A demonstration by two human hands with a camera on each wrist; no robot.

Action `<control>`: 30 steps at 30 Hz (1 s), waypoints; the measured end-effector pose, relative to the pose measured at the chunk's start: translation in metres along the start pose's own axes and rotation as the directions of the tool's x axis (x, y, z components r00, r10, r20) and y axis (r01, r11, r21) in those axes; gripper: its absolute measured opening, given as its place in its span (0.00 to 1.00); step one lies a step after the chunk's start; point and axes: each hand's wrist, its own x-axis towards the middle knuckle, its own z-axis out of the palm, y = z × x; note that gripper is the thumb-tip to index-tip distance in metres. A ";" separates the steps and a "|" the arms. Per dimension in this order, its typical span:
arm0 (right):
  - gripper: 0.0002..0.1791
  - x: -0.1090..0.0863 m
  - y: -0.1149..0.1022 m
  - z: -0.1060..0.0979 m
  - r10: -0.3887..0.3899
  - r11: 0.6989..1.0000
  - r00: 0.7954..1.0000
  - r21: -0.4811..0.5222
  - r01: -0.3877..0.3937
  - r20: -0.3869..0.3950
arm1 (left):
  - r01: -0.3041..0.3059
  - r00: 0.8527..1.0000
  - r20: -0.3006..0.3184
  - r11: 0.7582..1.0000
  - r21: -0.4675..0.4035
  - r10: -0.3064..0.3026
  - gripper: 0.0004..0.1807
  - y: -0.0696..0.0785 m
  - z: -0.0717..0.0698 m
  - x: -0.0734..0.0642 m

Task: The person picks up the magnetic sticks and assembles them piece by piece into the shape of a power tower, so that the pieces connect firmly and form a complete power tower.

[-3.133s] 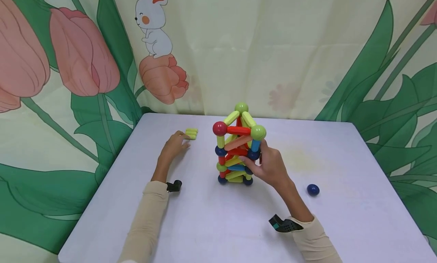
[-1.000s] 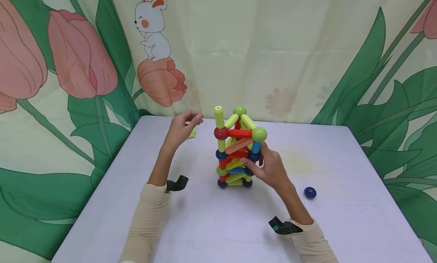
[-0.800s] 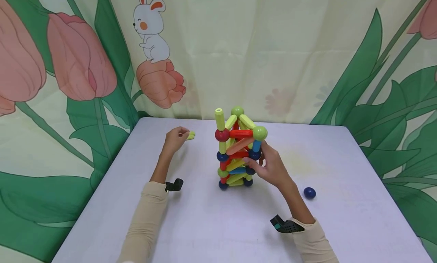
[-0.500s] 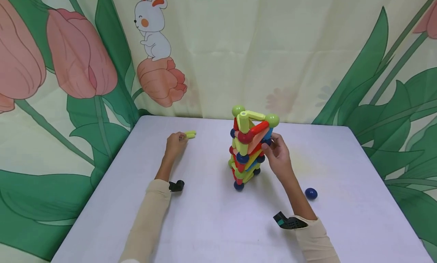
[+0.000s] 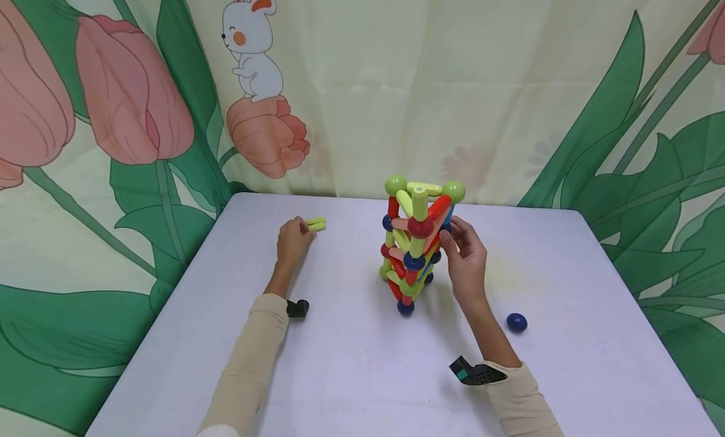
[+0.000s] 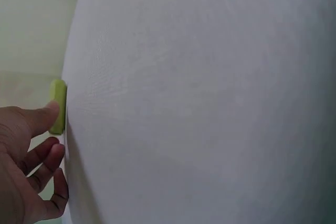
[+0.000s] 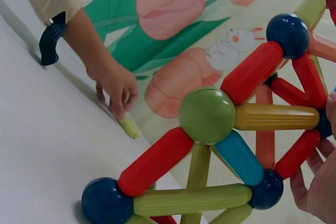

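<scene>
A tower of magnetic sticks and balls stands on the table, with a yellow-green stick upright on its red ball. My right hand grips the tower's right side near a blue ball, thumb in front; the right wrist view shows only part of that hand at the edge. At the back left, my left hand pinches at a yellow-green magnetic stick, its thumb on the stick and the index finger hidden. Another yellow-green stick lies alongside.
A loose dark blue ball lies on the white table, right of my right forearm. Behind the table's far edge hangs a curtain printed with tulips and a rabbit.
A yellow-green stick now stands on the tower's red ball. My left hand has gone back to the loose sticks. My right hand has turned the tower, bringing the red ball's corner to the front.
</scene>
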 end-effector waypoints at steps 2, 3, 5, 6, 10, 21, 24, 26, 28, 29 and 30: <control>0.21 -0.002 -0.002 0.001 0.001 1.000 1.000 -0.016 -0.001 -0.012 | -0.020 1.000 0.000 0.999 0.026 0.020 0.14 0.001 0.000 -0.001; 0.21 -0.003 -0.003 0.002 -0.002 1.000 1.000 -0.027 0.002 -0.019 | -0.027 1.000 0.009 0.999 0.044 0.027 0.16 0.002 0.000 -0.001; 0.22 -0.005 -0.007 0.005 -0.011 0.997 0.999 -0.077 0.008 -0.040 | -0.032 0.999 0.041 0.997 0.075 0.029 0.19 0.004 0.000 0.000; 0.23 -0.007 -0.010 0.006 -0.020 0.994 0.998 -0.105 0.014 -0.054 | -0.031 0.998 0.056 0.995 0.091 0.026 0.19 0.005 0.000 0.000; 0.26 -0.016 -0.027 0.015 -0.072 0.979 0.995 -0.195 0.056 -0.074 | -0.049 0.994 0.102 0.987 0.151 0.034 0.17 0.008 0.000 0.001; 0.22 -0.014 -0.031 0.011 -0.031 0.990 0.999 -0.142 0.025 -0.041 | -0.111 0.944 0.291 0.979 -0.169 0.157 0.19 0.054 -0.023 -0.008; 0.21 -0.010 -0.021 0.006 -0.021 0.990 0.999 -0.138 0.016 -0.033 | -0.075 0.920 0.302 0.869 -0.488 0.249 0.19 0.095 -0.042 -0.016; 0.22 -0.008 -0.016 0.004 -0.025 0.991 0.999 -0.132 0.021 -0.030 | -0.061 0.910 0.272 0.749 -0.660 0.314 0.19 0.125 -0.055 -0.024; 0.22 -0.007 -0.013 0.003 -0.032 0.991 0.999 -0.127 0.029 -0.028 | -0.093 0.906 0.205 0.647 -0.756 0.370 0.19 0.153 -0.068 -0.034; 0.22 -0.006 -0.012 0.003 -0.035 0.992 0.999 -0.124 0.032 -0.025 | -0.108 0.905 0.174 0.606 -0.788 0.388 0.19 0.166 -0.074 -0.038; 0.22 -0.006 -0.011 0.003 -0.037 0.992 0.999 -0.123 0.034 -0.024 | -0.131 0.904 0.142 0.576 -0.807 0.404 0.19 0.178 -0.079 -0.042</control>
